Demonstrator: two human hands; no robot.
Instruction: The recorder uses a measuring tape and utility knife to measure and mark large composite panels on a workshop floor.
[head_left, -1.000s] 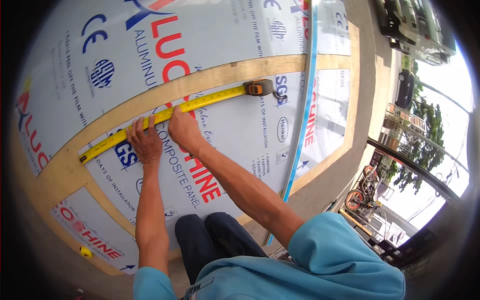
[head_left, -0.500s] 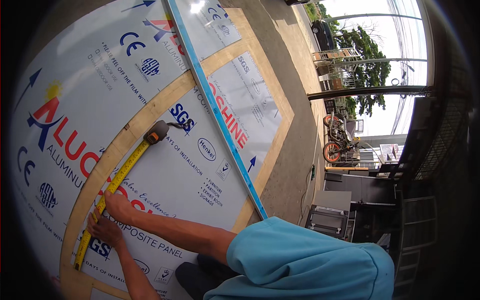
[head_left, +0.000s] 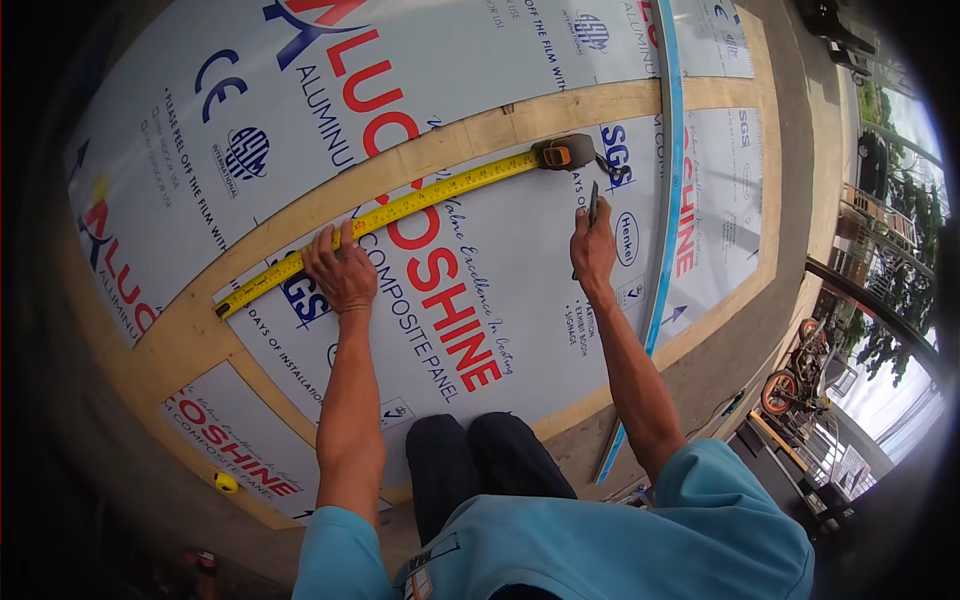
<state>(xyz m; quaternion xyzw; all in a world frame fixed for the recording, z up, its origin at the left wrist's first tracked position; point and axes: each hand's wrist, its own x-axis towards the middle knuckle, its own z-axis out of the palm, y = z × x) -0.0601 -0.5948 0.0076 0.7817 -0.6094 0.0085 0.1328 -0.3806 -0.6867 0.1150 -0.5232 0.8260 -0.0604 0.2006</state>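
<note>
My left hand [head_left: 342,272] lies with spread fingers across the yellow blade of a tape measure [head_left: 430,195], pressing it against the panel. The blade runs at a slant from its hooked end at the lower left to the black and orange case [head_left: 565,152] at the upper right. In my right hand [head_left: 593,250] is a slim dark pointed tool [head_left: 595,205], gripped with its tip toward the case; its exact kind I cannot make out. Beneath both hands lies a white printed composite panel [head_left: 540,300] edged with pale wooden strips [head_left: 480,128].
A long blue straight bar [head_left: 668,200] crosses the panel to the right of my right hand. A small yellow object [head_left: 226,483] rests at the lower left. My knees [head_left: 480,450] are at the near edge. Beyond the concrete floor stands a motorcycle [head_left: 795,375].
My right hand has left the tape blade and moved right, now with the pointed tool in it. My left hand remains at the blade. The view has turned and shifted.
</note>
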